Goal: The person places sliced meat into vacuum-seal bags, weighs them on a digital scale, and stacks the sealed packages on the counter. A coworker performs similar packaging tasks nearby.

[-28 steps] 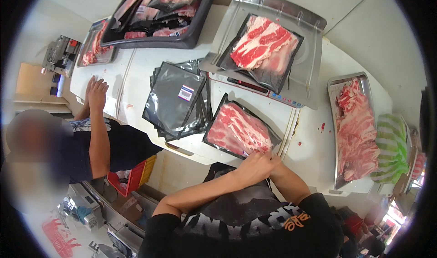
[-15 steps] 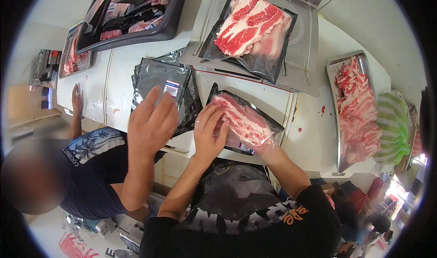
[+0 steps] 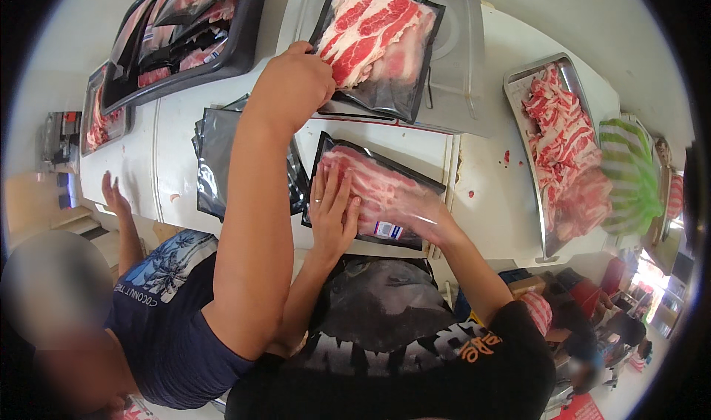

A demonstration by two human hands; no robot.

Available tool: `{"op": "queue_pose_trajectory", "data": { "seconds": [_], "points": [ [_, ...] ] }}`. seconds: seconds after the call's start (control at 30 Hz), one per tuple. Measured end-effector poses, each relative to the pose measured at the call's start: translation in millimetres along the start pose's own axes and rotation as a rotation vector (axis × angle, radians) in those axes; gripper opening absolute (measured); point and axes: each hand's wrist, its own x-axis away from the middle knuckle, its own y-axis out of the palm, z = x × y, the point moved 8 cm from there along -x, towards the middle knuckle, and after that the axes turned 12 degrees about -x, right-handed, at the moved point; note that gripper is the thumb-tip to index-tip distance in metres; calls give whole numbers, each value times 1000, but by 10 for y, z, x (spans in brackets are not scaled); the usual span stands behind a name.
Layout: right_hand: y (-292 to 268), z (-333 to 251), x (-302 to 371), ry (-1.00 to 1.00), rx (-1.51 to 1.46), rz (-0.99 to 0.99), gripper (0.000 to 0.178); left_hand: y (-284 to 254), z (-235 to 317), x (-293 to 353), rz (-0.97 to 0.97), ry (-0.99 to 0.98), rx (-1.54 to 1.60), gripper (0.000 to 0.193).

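Observation:
A clear-fronted, black-backed vacuum pouch (image 3: pixel 368 147) lies on the table in front of me, with sliced marbled meat (image 3: pixel 352 175) inside. My left hand (image 3: pixel 333 209) rests flat on the pouch's left part, fingers stretched out over the film. My right hand (image 3: pixel 424 214) reaches into the pouch from its right end, up to the wrist. It shows faintly through the clear film beside the meat; its fingers are hidden. Left of the pouch lies a stack of black pouches (image 3: pixel 215 150), partly covered by a co-worker's arm (image 3: pixel 255 220).
Beyond, another pouch with meat slices on top (image 3: pixel 381 38) lies on a metal surface (image 3: pixel 463 57); the co-worker's hand (image 3: pixel 300 83) is at its left edge. A black bin (image 3: pixel 241 57) of packed meat stands far left. A steel tray (image 3: pixel 529 168) of sliced meat and a green-striped bag (image 3: pixel 626 175) are right.
My right hand has slid deeper into the pouch with the meat, and the meat lies flatter. The co-worker's arm has reached forward past the pouch stack. The whole view has shifted slightly.

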Motion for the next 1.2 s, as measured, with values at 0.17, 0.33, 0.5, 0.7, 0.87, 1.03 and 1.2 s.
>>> {"op": "queue_pose_trajectory", "data": {
  "seconds": [0.17, 0.33, 0.5, 0.7, 0.87, 1.03, 1.2],
  "points": [
    [-70, -79, -157, 19, -144, -55, 41, -2, 62, -13, -33, 13, -102, 46],
    [-42, -247, 47, 4, -185, -49, 51, 30, 68, -135, -33, 1, -113, 32],
    [-96, -611, 591, -664, 1103, 32, 50, -37, 115, -156, 45, -78, -79, 21],
    [190, -304, 670, -870, 1855, -284, 51, -58, 261, -275, 75, -153, -104, 21],
    [170, -258, 546, -782, 1973, -263, 62, -61, 334, -224, 114, -139, -189, 18],
    [-90, -581, 669, -935, 1698, -414, 45, -297, 460, 138, 256, -188, -41, 15],
    [-139, -1098, 799, -906, 1295, -144, 28, 134, 631, 900, -55, -676, 467, 29]
  ]
}}
